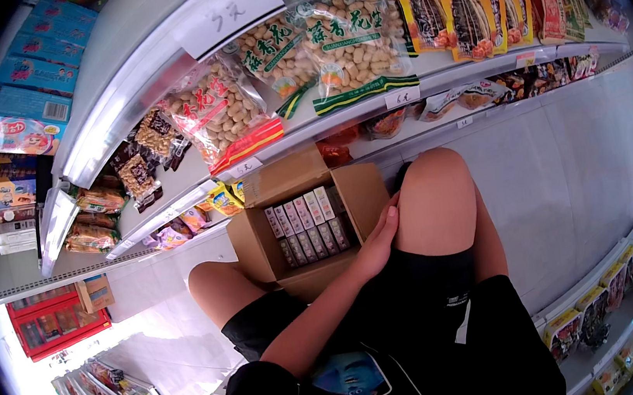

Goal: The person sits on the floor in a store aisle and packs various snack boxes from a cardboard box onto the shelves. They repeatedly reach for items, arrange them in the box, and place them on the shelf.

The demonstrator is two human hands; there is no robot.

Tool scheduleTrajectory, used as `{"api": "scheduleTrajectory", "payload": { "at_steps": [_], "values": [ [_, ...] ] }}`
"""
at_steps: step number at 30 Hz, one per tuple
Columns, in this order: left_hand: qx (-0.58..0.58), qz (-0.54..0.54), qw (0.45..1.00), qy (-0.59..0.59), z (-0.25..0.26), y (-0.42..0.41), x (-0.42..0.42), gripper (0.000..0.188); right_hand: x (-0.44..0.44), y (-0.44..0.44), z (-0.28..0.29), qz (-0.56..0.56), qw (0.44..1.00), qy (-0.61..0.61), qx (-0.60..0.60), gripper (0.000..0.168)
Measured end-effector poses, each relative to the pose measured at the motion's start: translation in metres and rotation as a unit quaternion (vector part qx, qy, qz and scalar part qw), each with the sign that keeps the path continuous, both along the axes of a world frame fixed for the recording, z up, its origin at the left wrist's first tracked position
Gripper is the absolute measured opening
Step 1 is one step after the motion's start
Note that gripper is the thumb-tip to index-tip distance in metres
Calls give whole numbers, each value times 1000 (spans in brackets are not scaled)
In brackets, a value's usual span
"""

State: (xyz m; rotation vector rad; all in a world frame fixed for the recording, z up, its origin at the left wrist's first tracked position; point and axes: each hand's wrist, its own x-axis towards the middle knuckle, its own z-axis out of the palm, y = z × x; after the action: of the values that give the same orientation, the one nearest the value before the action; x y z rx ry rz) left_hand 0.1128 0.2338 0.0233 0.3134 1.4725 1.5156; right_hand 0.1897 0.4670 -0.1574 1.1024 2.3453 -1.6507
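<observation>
My left hand (pixel 381 244) reaches across from the left and lies against the inner side of my bent right knee (pixel 434 201), close to the carton's right flap; its fingertips are hidden. My right hand is out of view, with only part of that forearm (pixel 488 242) showing beside the knee. Between my legs stands an opened cardboard carton (pixel 249 252), flaps spread. Inside, small upright boxes (pixel 308 213) fill two rows, the back row pale and pinkish, the front row greyer.
Ahead, shelves hold bags of peanuts (pixel 357 40), sunflower seed packets (pixel 471 10) and wrapped snacks (pixel 141 170). Blue boxes (pixel 36 71) are stacked at upper left. Another shelf (pixel 608 340) with packaged food stands at lower right, and a red rack (pixel 58 320) at left.
</observation>
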Motion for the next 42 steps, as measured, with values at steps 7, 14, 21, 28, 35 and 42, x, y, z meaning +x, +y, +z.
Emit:
{"api": "scheduleTrajectory", "payload": {
  "at_steps": [7,14,21,28,35,42],
  "values": [
    [51,-28,998,26,-20,-4,9,74,37,-17,15,-75,995,49,46,27],
    [-60,-125,989,61,-1,-84,43,82,99,-83,59,-112,983,81,-121,28],
    [-47,-172,972,155,-17,-128,64,66,128,-113,108,-174,955,120,-210,30],
    [-94,-183,962,177,-19,-171,83,60,131,-97,154,-254,931,243,-99,30],
    [-58,-148,965,208,-45,-172,87,49,87,-129,225,-149,925,348,45,25],
    [-86,-99,967,220,-12,-179,89,35,58,-170,262,-10,939,261,224,23]
  ]
}}
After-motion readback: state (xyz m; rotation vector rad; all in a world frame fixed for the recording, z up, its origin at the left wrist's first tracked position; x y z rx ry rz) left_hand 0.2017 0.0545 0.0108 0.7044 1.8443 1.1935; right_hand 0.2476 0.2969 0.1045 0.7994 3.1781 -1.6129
